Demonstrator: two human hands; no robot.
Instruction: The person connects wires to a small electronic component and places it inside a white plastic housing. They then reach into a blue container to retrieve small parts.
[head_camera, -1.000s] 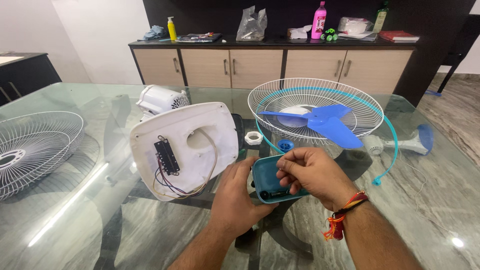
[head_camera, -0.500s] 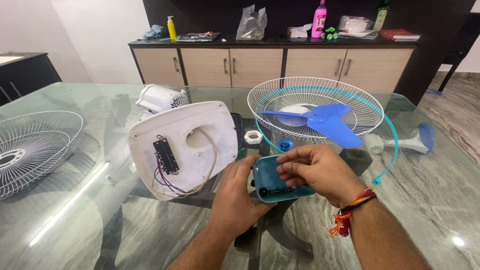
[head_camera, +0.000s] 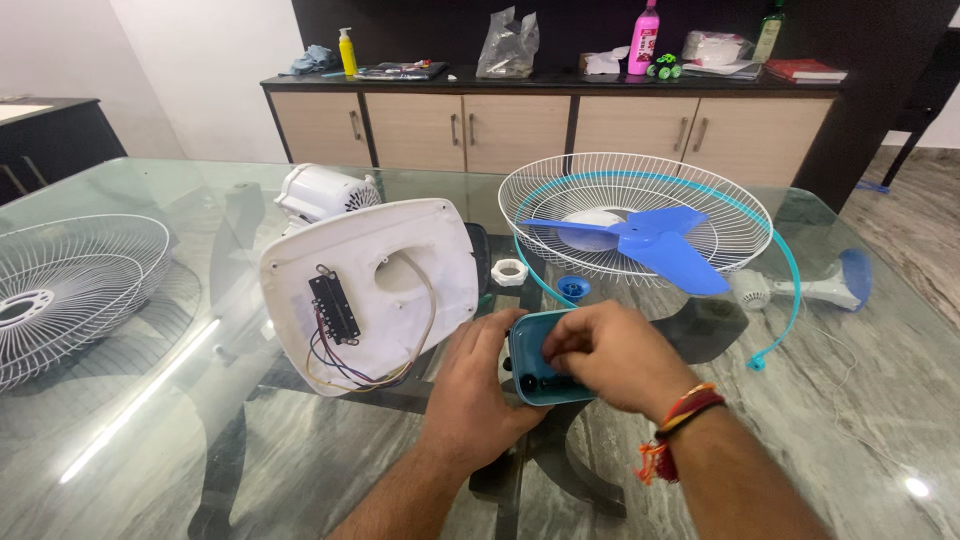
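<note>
A teal plastic cover (head_camera: 528, 362) with small black parts inside sits between both hands above the glass table (head_camera: 200, 440). My left hand (head_camera: 478, 385) grips its left side from below. My right hand (head_camera: 612, 352) lies over its top, fingers curled into the hollow. To the left stands the white fan base (head_camera: 372, 290), tipped up, with a black switch block and loose coloured wires on its underside. The white motor housing (head_camera: 322, 192) lies behind it.
A white wire grille (head_camera: 640, 208) with a teal rim holds blue fan blades (head_camera: 655, 243). A second grille (head_camera: 60, 285) lies at far left. A white nut (head_camera: 509, 272) and blue cap (head_camera: 573, 289) rest nearby. A cabinet (head_camera: 540, 125) with bottles stands behind.
Both hands have kept hold of the teal cover. My right hand has slid further over it and its fingers have dipped deeper into the hollow.
</note>
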